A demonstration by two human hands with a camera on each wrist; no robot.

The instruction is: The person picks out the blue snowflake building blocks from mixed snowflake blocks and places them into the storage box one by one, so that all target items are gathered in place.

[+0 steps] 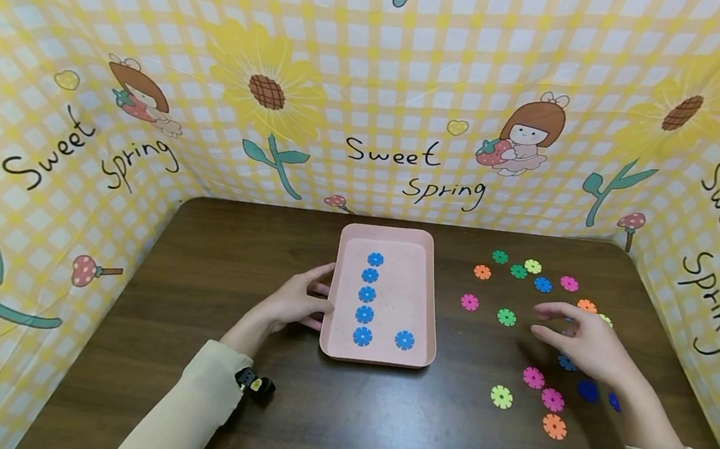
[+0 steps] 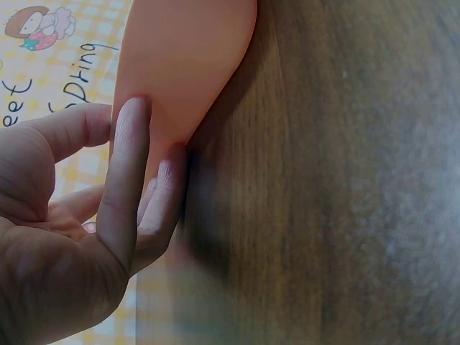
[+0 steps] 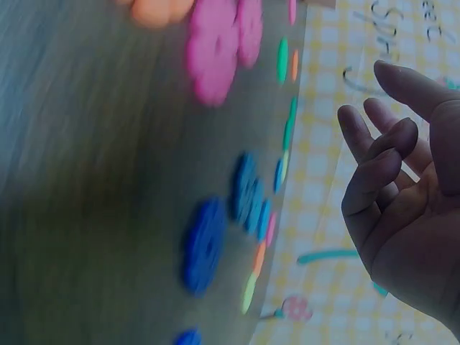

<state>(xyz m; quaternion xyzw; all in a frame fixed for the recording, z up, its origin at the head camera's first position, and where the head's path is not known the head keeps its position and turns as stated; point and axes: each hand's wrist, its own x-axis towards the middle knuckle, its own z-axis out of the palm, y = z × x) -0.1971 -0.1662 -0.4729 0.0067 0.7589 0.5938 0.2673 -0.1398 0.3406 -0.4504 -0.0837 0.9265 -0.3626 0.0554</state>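
My left hand [image 1: 296,298] holds the left side of a pink tray [image 1: 392,234]. In the left wrist view, fingers [image 2: 129,158] lie against the tray's outer wall [image 2: 190,50], with the thumb at its rim. Inside the tray, blue notched discs [image 1: 366,294] form a column on the left, and a single blue disc [image 1: 404,340] lies at the lower right. Over the scattered discs hovers my right hand [image 1: 591,344], fingers loosely bent and nothing between them. Beneath it lie blue discs [image 3: 205,246], partly covered by the hand in the head view.
Loose discs in several colours lie right of the tray, among them green [image 1: 506,317], pink [image 1: 533,377], orange [image 1: 554,426] and yellow-green [image 1: 501,397]. A checked yellow cloth [image 1: 389,74] stands around the back and sides of the brown table [image 1: 233,240].
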